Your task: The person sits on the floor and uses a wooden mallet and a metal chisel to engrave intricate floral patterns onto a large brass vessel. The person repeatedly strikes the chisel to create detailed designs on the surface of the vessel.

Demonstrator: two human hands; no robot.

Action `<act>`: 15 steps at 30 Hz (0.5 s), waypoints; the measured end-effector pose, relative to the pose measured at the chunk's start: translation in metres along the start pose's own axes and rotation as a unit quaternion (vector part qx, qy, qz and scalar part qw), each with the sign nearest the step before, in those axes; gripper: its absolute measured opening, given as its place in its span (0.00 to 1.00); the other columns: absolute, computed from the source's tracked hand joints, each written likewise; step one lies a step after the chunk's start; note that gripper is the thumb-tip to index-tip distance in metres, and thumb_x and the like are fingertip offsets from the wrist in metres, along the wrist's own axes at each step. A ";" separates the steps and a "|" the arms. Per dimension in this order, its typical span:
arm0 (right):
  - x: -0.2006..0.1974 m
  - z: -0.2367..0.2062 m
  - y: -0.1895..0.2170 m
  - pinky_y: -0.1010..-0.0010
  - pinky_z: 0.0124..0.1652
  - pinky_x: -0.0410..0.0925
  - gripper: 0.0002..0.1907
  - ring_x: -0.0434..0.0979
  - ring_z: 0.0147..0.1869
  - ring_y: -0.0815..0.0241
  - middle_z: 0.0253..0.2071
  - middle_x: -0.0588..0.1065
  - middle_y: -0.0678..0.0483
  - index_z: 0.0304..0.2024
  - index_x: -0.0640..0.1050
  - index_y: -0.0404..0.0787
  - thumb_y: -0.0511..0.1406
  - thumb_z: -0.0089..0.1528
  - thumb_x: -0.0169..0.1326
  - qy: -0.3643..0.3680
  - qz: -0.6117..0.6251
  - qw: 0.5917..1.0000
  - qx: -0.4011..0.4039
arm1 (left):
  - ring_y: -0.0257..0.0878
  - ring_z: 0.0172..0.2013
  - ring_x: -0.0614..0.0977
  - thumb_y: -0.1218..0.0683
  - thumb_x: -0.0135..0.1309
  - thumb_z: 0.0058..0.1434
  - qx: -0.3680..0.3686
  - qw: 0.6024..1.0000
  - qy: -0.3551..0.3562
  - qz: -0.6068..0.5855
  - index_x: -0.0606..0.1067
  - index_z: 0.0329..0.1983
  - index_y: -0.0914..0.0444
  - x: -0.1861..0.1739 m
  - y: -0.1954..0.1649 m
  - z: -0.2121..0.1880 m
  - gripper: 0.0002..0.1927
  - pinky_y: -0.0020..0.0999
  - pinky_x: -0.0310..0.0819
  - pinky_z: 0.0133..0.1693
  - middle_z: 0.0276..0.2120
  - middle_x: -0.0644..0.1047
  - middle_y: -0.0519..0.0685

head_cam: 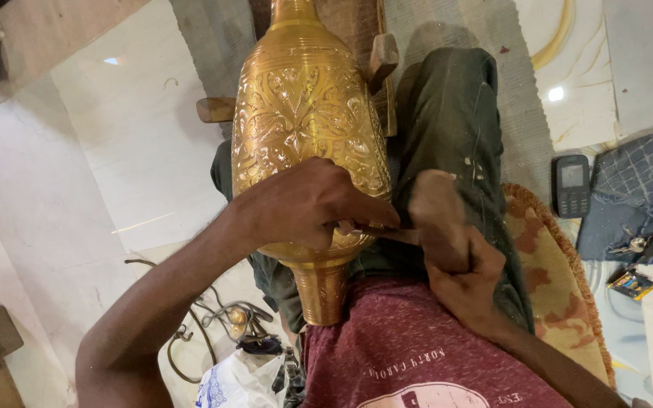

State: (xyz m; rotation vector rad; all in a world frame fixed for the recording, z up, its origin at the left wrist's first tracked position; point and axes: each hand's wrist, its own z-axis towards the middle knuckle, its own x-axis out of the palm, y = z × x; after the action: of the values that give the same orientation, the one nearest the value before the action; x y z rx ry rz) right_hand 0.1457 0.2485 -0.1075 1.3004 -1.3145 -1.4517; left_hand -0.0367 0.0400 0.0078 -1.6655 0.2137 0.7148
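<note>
I see the engraved brass vase lying across the lap, neck toward twelve o'clock, foot toward six. It looks heavy, rigid and slick, so the belly is the place to steady it. The left hand presses there, pinching a thin chisel. At three o'clock, the right hand is fisted on a wooden mallet.

vase on lap | phone right on floor | cables left of vase base
</note>
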 end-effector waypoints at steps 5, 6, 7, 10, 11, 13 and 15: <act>-0.003 0.006 0.000 0.74 0.27 0.61 0.11 0.67 0.25 0.67 0.24 0.67 0.58 0.33 0.71 0.35 0.27 0.54 0.62 0.032 -0.095 0.995 -0.020 | 0.36 0.23 0.83 0.69 0.46 0.38 -0.021 1.000 0.000 0.008 0.82 0.49 0.63 0.000 -0.001 -0.004 0.32 0.32 0.72 0.20 0.43 0.85 0.53; -0.003 0.006 -0.001 0.75 0.26 0.62 0.08 0.68 0.25 0.67 0.26 0.69 0.58 0.34 0.73 0.36 0.26 0.57 0.61 0.011 -0.046 0.999 0.020 | 0.36 0.23 0.84 0.69 0.47 0.39 -0.017 1.000 0.003 0.011 0.82 0.49 0.63 0.000 0.000 -0.002 0.31 0.32 0.71 0.19 0.43 0.85 0.53; -0.002 0.004 -0.003 0.75 0.25 0.62 0.06 0.68 0.26 0.68 0.27 0.71 0.59 0.35 0.75 0.38 0.26 0.60 0.60 -0.016 0.005 0.998 0.058 | 0.37 0.24 0.83 0.68 0.47 0.38 -0.016 1.000 0.003 0.016 0.82 0.50 0.63 0.000 0.000 -0.002 0.32 0.33 0.72 0.20 0.41 0.85 0.53; 0.001 0.002 -0.005 0.76 0.27 0.64 0.07 0.70 0.29 0.68 0.30 0.73 0.59 0.36 0.76 0.40 0.25 0.63 0.60 -0.066 0.052 0.996 0.028 | 0.38 0.24 0.82 0.67 0.47 0.36 -0.035 0.999 0.006 0.033 0.83 0.50 0.62 0.000 -0.003 -0.001 0.34 0.35 0.72 0.22 0.38 0.85 0.52; 0.001 0.000 -0.005 0.76 0.28 0.64 0.07 0.71 0.30 0.68 0.31 0.74 0.59 0.36 0.75 0.40 0.25 0.63 0.61 -0.078 0.047 0.996 -0.001 | 0.37 0.23 0.83 0.68 0.46 0.37 -0.050 0.998 0.016 0.035 0.83 0.50 0.61 -0.001 -0.005 -0.001 0.34 0.35 0.71 0.20 0.38 0.86 0.52; 0.001 0.000 -0.003 0.75 0.27 0.60 0.10 0.66 0.27 0.67 0.26 0.68 0.59 0.33 0.72 0.38 0.26 0.57 0.62 -0.032 -0.015 0.999 -0.034 | 0.36 0.20 0.81 0.68 0.46 0.36 -0.068 0.997 0.026 0.034 0.83 0.50 0.60 -0.002 -0.007 -0.001 0.35 0.34 0.69 0.18 0.39 0.86 0.52; 0.000 0.002 0.000 0.75 0.28 0.61 0.11 0.66 0.28 0.67 0.27 0.68 0.59 0.34 0.70 0.38 0.27 0.57 0.62 -0.038 0.024 0.999 -0.025 | 0.37 0.15 0.77 0.67 0.48 0.34 -0.075 0.996 0.039 0.027 0.83 0.51 0.59 -0.004 -0.008 -0.002 0.37 0.33 0.69 0.17 0.39 0.85 0.53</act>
State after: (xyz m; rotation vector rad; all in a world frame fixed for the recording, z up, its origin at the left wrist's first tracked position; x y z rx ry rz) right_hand 0.1439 0.2491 -0.1073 1.1838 -1.3403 -1.5050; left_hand -0.0354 0.0391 0.0171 -1.8389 0.2666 0.7204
